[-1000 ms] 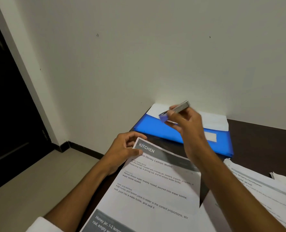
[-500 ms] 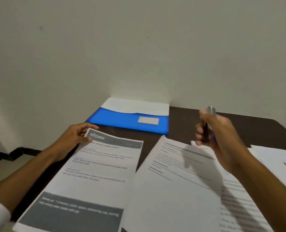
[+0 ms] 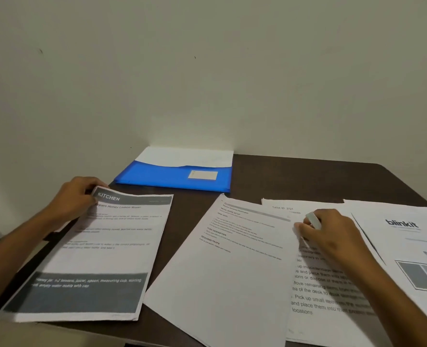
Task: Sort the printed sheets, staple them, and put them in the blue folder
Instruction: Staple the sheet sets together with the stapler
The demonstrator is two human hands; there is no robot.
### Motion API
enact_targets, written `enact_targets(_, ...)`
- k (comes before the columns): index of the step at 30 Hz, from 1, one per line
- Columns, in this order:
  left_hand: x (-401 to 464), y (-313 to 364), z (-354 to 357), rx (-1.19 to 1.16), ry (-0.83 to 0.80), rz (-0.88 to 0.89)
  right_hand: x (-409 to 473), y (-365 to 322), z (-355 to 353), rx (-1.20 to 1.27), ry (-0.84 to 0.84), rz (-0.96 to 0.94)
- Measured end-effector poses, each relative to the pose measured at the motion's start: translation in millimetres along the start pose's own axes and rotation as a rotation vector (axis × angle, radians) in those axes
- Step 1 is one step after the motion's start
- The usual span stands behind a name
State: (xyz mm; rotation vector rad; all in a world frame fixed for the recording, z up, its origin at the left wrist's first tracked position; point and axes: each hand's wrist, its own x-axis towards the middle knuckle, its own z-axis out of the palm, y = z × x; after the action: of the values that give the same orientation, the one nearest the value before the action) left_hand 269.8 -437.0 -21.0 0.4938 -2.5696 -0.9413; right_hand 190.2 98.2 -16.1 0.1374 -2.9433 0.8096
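- Head view: the left hand (image 3: 70, 200) pinches the top corner of the KITCHEN sheet (image 3: 100, 251), which lies on the dark tabletop (image 3: 295, 176).
- Right hand (image 3: 332, 236) rests on the TASK ID sheet (image 3: 315, 291), its grip curled round a small pale object (image 3: 313, 220); probably the stapler, though I cannot tell.
- Blue folder (image 3: 167, 177) lies against the wall with white paper showing in it, apart from both hands.
- Another text sheet (image 3: 222, 271) and a blinkit sheet (image 3: 405, 241) lie spread and overlapping.
- Judged from this layout, sorting is partly done; most sheets look unfiled, and no staple is visible.
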Motion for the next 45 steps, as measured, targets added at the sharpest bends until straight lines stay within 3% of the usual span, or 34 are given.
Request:
enact_targets(7, -3, -6, -6, 0.019, 0.003, 0.011, 11, -41, 21, 0.115, 0.023, -0.01)
enact_targets(13, -4, -16, -8, 0.001, 0.009, -0.02, 12, -65, 44, 0.234, -0.098, 0.001)
enact_targets(19, -4, -17, -7, -0.009, 0.044, -0.002, 18, -73, 58, 0.306, -0.061, -0.022)
enact_targets(31, 8, -23, 1, 0.002, 0.086, -0.071, 34, -91, 76, 0.224, -0.109, -0.024)
enact_targets(35, 8, -24, 1, -0.009, 0.156, -0.134, 29, -92, 65, 0.211, -0.019, -0.077)
enact_targets(41, 10, -16, 3, -0.039, 0.151, -0.192, 33, -70, 40, 0.379, 0.099, -0.148)
enact_targets(45, 11, -13, 6, -0.064, 0.19, -0.239, 46, -44, 32, 0.354, 0.108, -0.166)
